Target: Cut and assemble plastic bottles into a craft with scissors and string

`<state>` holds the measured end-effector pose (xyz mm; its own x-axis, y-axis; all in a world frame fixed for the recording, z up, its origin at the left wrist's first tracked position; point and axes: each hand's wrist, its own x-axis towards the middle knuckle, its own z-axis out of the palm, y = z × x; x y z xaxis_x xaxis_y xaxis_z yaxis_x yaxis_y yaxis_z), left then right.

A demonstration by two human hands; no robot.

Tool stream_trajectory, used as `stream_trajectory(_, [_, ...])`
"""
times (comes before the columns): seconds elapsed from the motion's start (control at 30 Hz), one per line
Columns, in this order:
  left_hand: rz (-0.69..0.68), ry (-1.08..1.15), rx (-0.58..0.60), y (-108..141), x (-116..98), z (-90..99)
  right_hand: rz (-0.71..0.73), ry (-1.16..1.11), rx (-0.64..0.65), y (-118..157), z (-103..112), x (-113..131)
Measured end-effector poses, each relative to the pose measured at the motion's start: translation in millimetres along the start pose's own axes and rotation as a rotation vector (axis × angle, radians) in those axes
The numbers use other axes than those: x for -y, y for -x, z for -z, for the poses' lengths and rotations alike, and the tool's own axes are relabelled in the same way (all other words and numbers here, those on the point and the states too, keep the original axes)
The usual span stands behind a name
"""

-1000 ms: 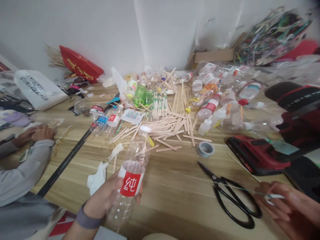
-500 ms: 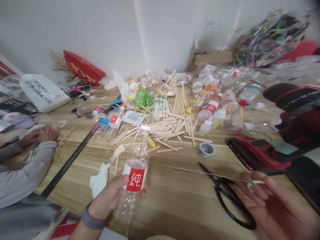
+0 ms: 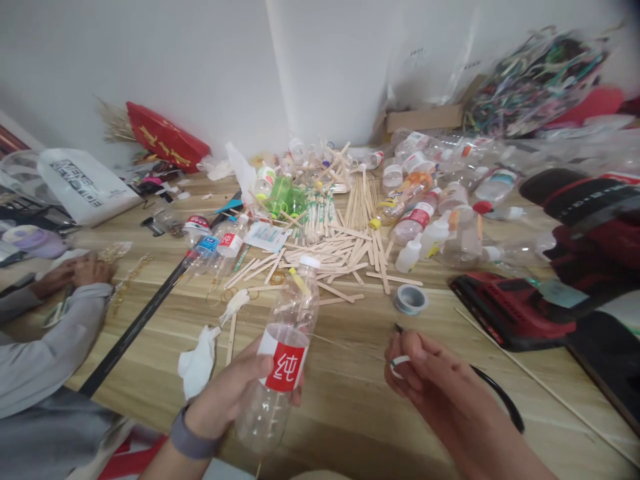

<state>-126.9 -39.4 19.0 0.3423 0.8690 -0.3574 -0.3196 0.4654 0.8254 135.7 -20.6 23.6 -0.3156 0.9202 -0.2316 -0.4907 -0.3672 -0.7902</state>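
Plastic bottle (image 3: 284,363), clear with a white cap, tilted above the wooden table (image 3: 345,427) in the person's left hand (image 3: 247,380), whose fingers are wrapped around its labelled middle. The red-and-white label bears one large white character, 纯. A second bottle (image 3: 230,241), lying beyond, carries the same character. Right hand (image 3: 430,373): fingers bent and nearly together, a white ring on one; whether they grip anything cannot be told. It partly covers black-handled scissors (image 3: 504,393), near a roll of tape (image 3: 411,310). Behind: flat wooden sticks (image 3: 333,257), heaped. Right: a red-and-black power drill (image 3: 575,260), lettering too small to read. Left: a white bag (image 3: 83,187) printed MENS, the second line blurred; a red cloth (image 3: 167,140) with illegible gold writing.
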Motion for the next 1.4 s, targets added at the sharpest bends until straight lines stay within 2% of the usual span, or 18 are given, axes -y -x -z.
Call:
stream_trajectory(0.33, [0.078, 0.073, 0.049, -4.0, 5.1, 0.3, -0.117, 0.017, 0.020, -14.9, -24.2, -7.4])
stream_trajectory(0.6, [0.055, 0.051, 0.033, 0.7, 4.6, 3.4, -0.068, 0.024, -0.062, -12.8, -9.9, -5.5])
stream_trajectory(0.83, [0.052, 0.048, -0.059, 0.0, 2.5, 10.3, -0.127, 0.060, 0.007, -2.6, 2.1, -9.9])
stream_trajectory(0.93, [0.026, 0.074, -0.058, 1.6, 1.9, 17.6, -0.146, 0.101, -0.016, 4.8, 12.0, -12.7])
stream_trajectory(1.1, [-0.015, 0.099, -0.033, 6.4, 2.9, 27.2, -0.170, 0.165, -0.223, 18.9, 39.4, -5.3])
stream_trajectory(1.27, [-0.006, 0.086, -0.035, 7.0, 3.6, 26.5, -0.112, 0.314, -0.331, 29.0, 73.0, 2.4])
stream_trajectory(1.4, [-0.023, 0.123, -0.060, 6.5, 4.4, 31.3, -0.049, 0.484, -0.314, 37.4, 101.7, -4.5])
